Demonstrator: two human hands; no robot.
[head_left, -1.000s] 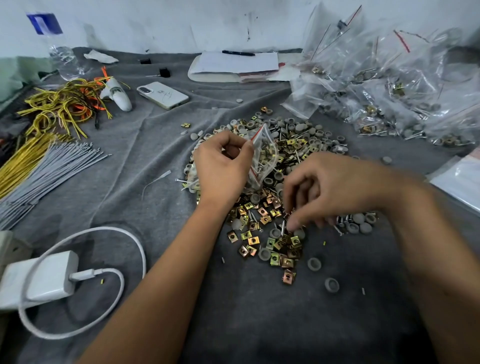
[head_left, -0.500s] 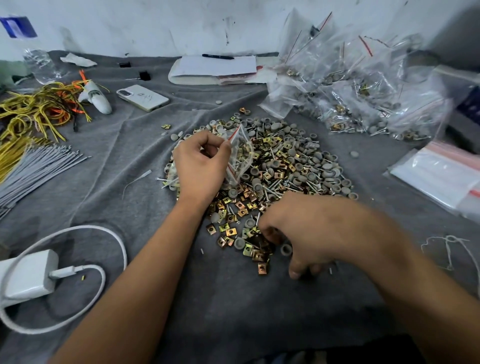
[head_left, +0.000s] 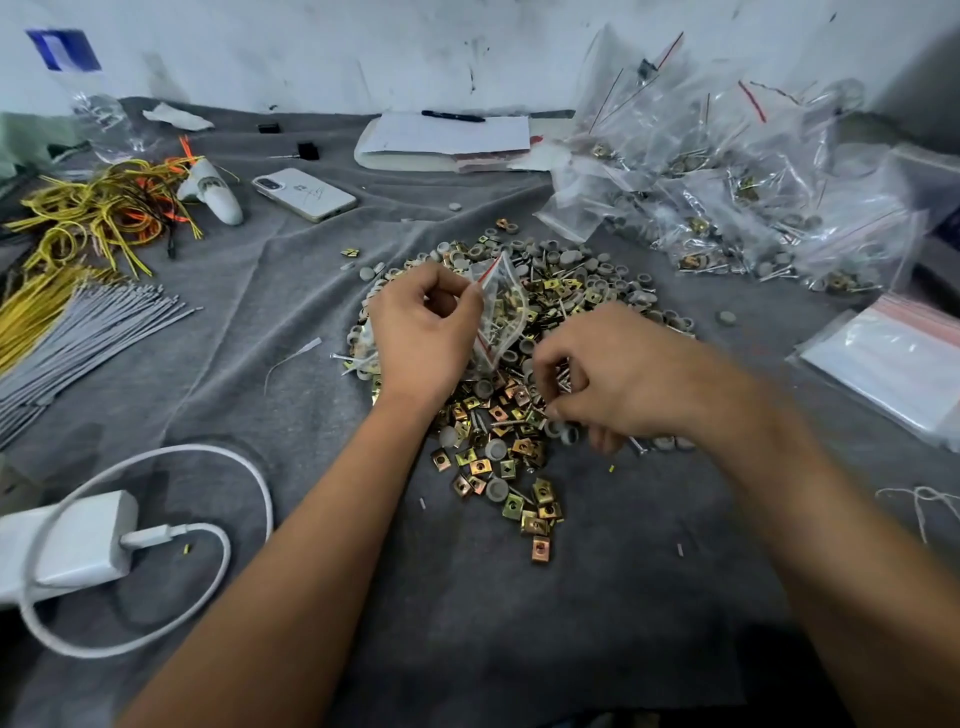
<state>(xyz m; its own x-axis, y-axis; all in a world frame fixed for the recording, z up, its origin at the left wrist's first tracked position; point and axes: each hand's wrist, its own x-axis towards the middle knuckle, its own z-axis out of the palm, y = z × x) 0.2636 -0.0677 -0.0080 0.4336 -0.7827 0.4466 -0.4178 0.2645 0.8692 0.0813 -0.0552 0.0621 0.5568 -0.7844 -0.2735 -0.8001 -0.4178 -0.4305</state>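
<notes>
Head view: left hand (head_left: 421, 338) pinches one bag (head_left: 501, 312); right hand (head_left: 623, 374) grasps a few screws (head_left: 563, 382) over one pile (head_left: 498, 415); bare cloth (head_left: 519, 623) nearer

Right hand (head_left: 618, 379) with screws (head_left: 563, 381) now up from pile (head_left: 514, 452) edge, beside bag (head_left: 501, 312)

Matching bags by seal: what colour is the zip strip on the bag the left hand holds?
The strip is red, head view.
</notes>
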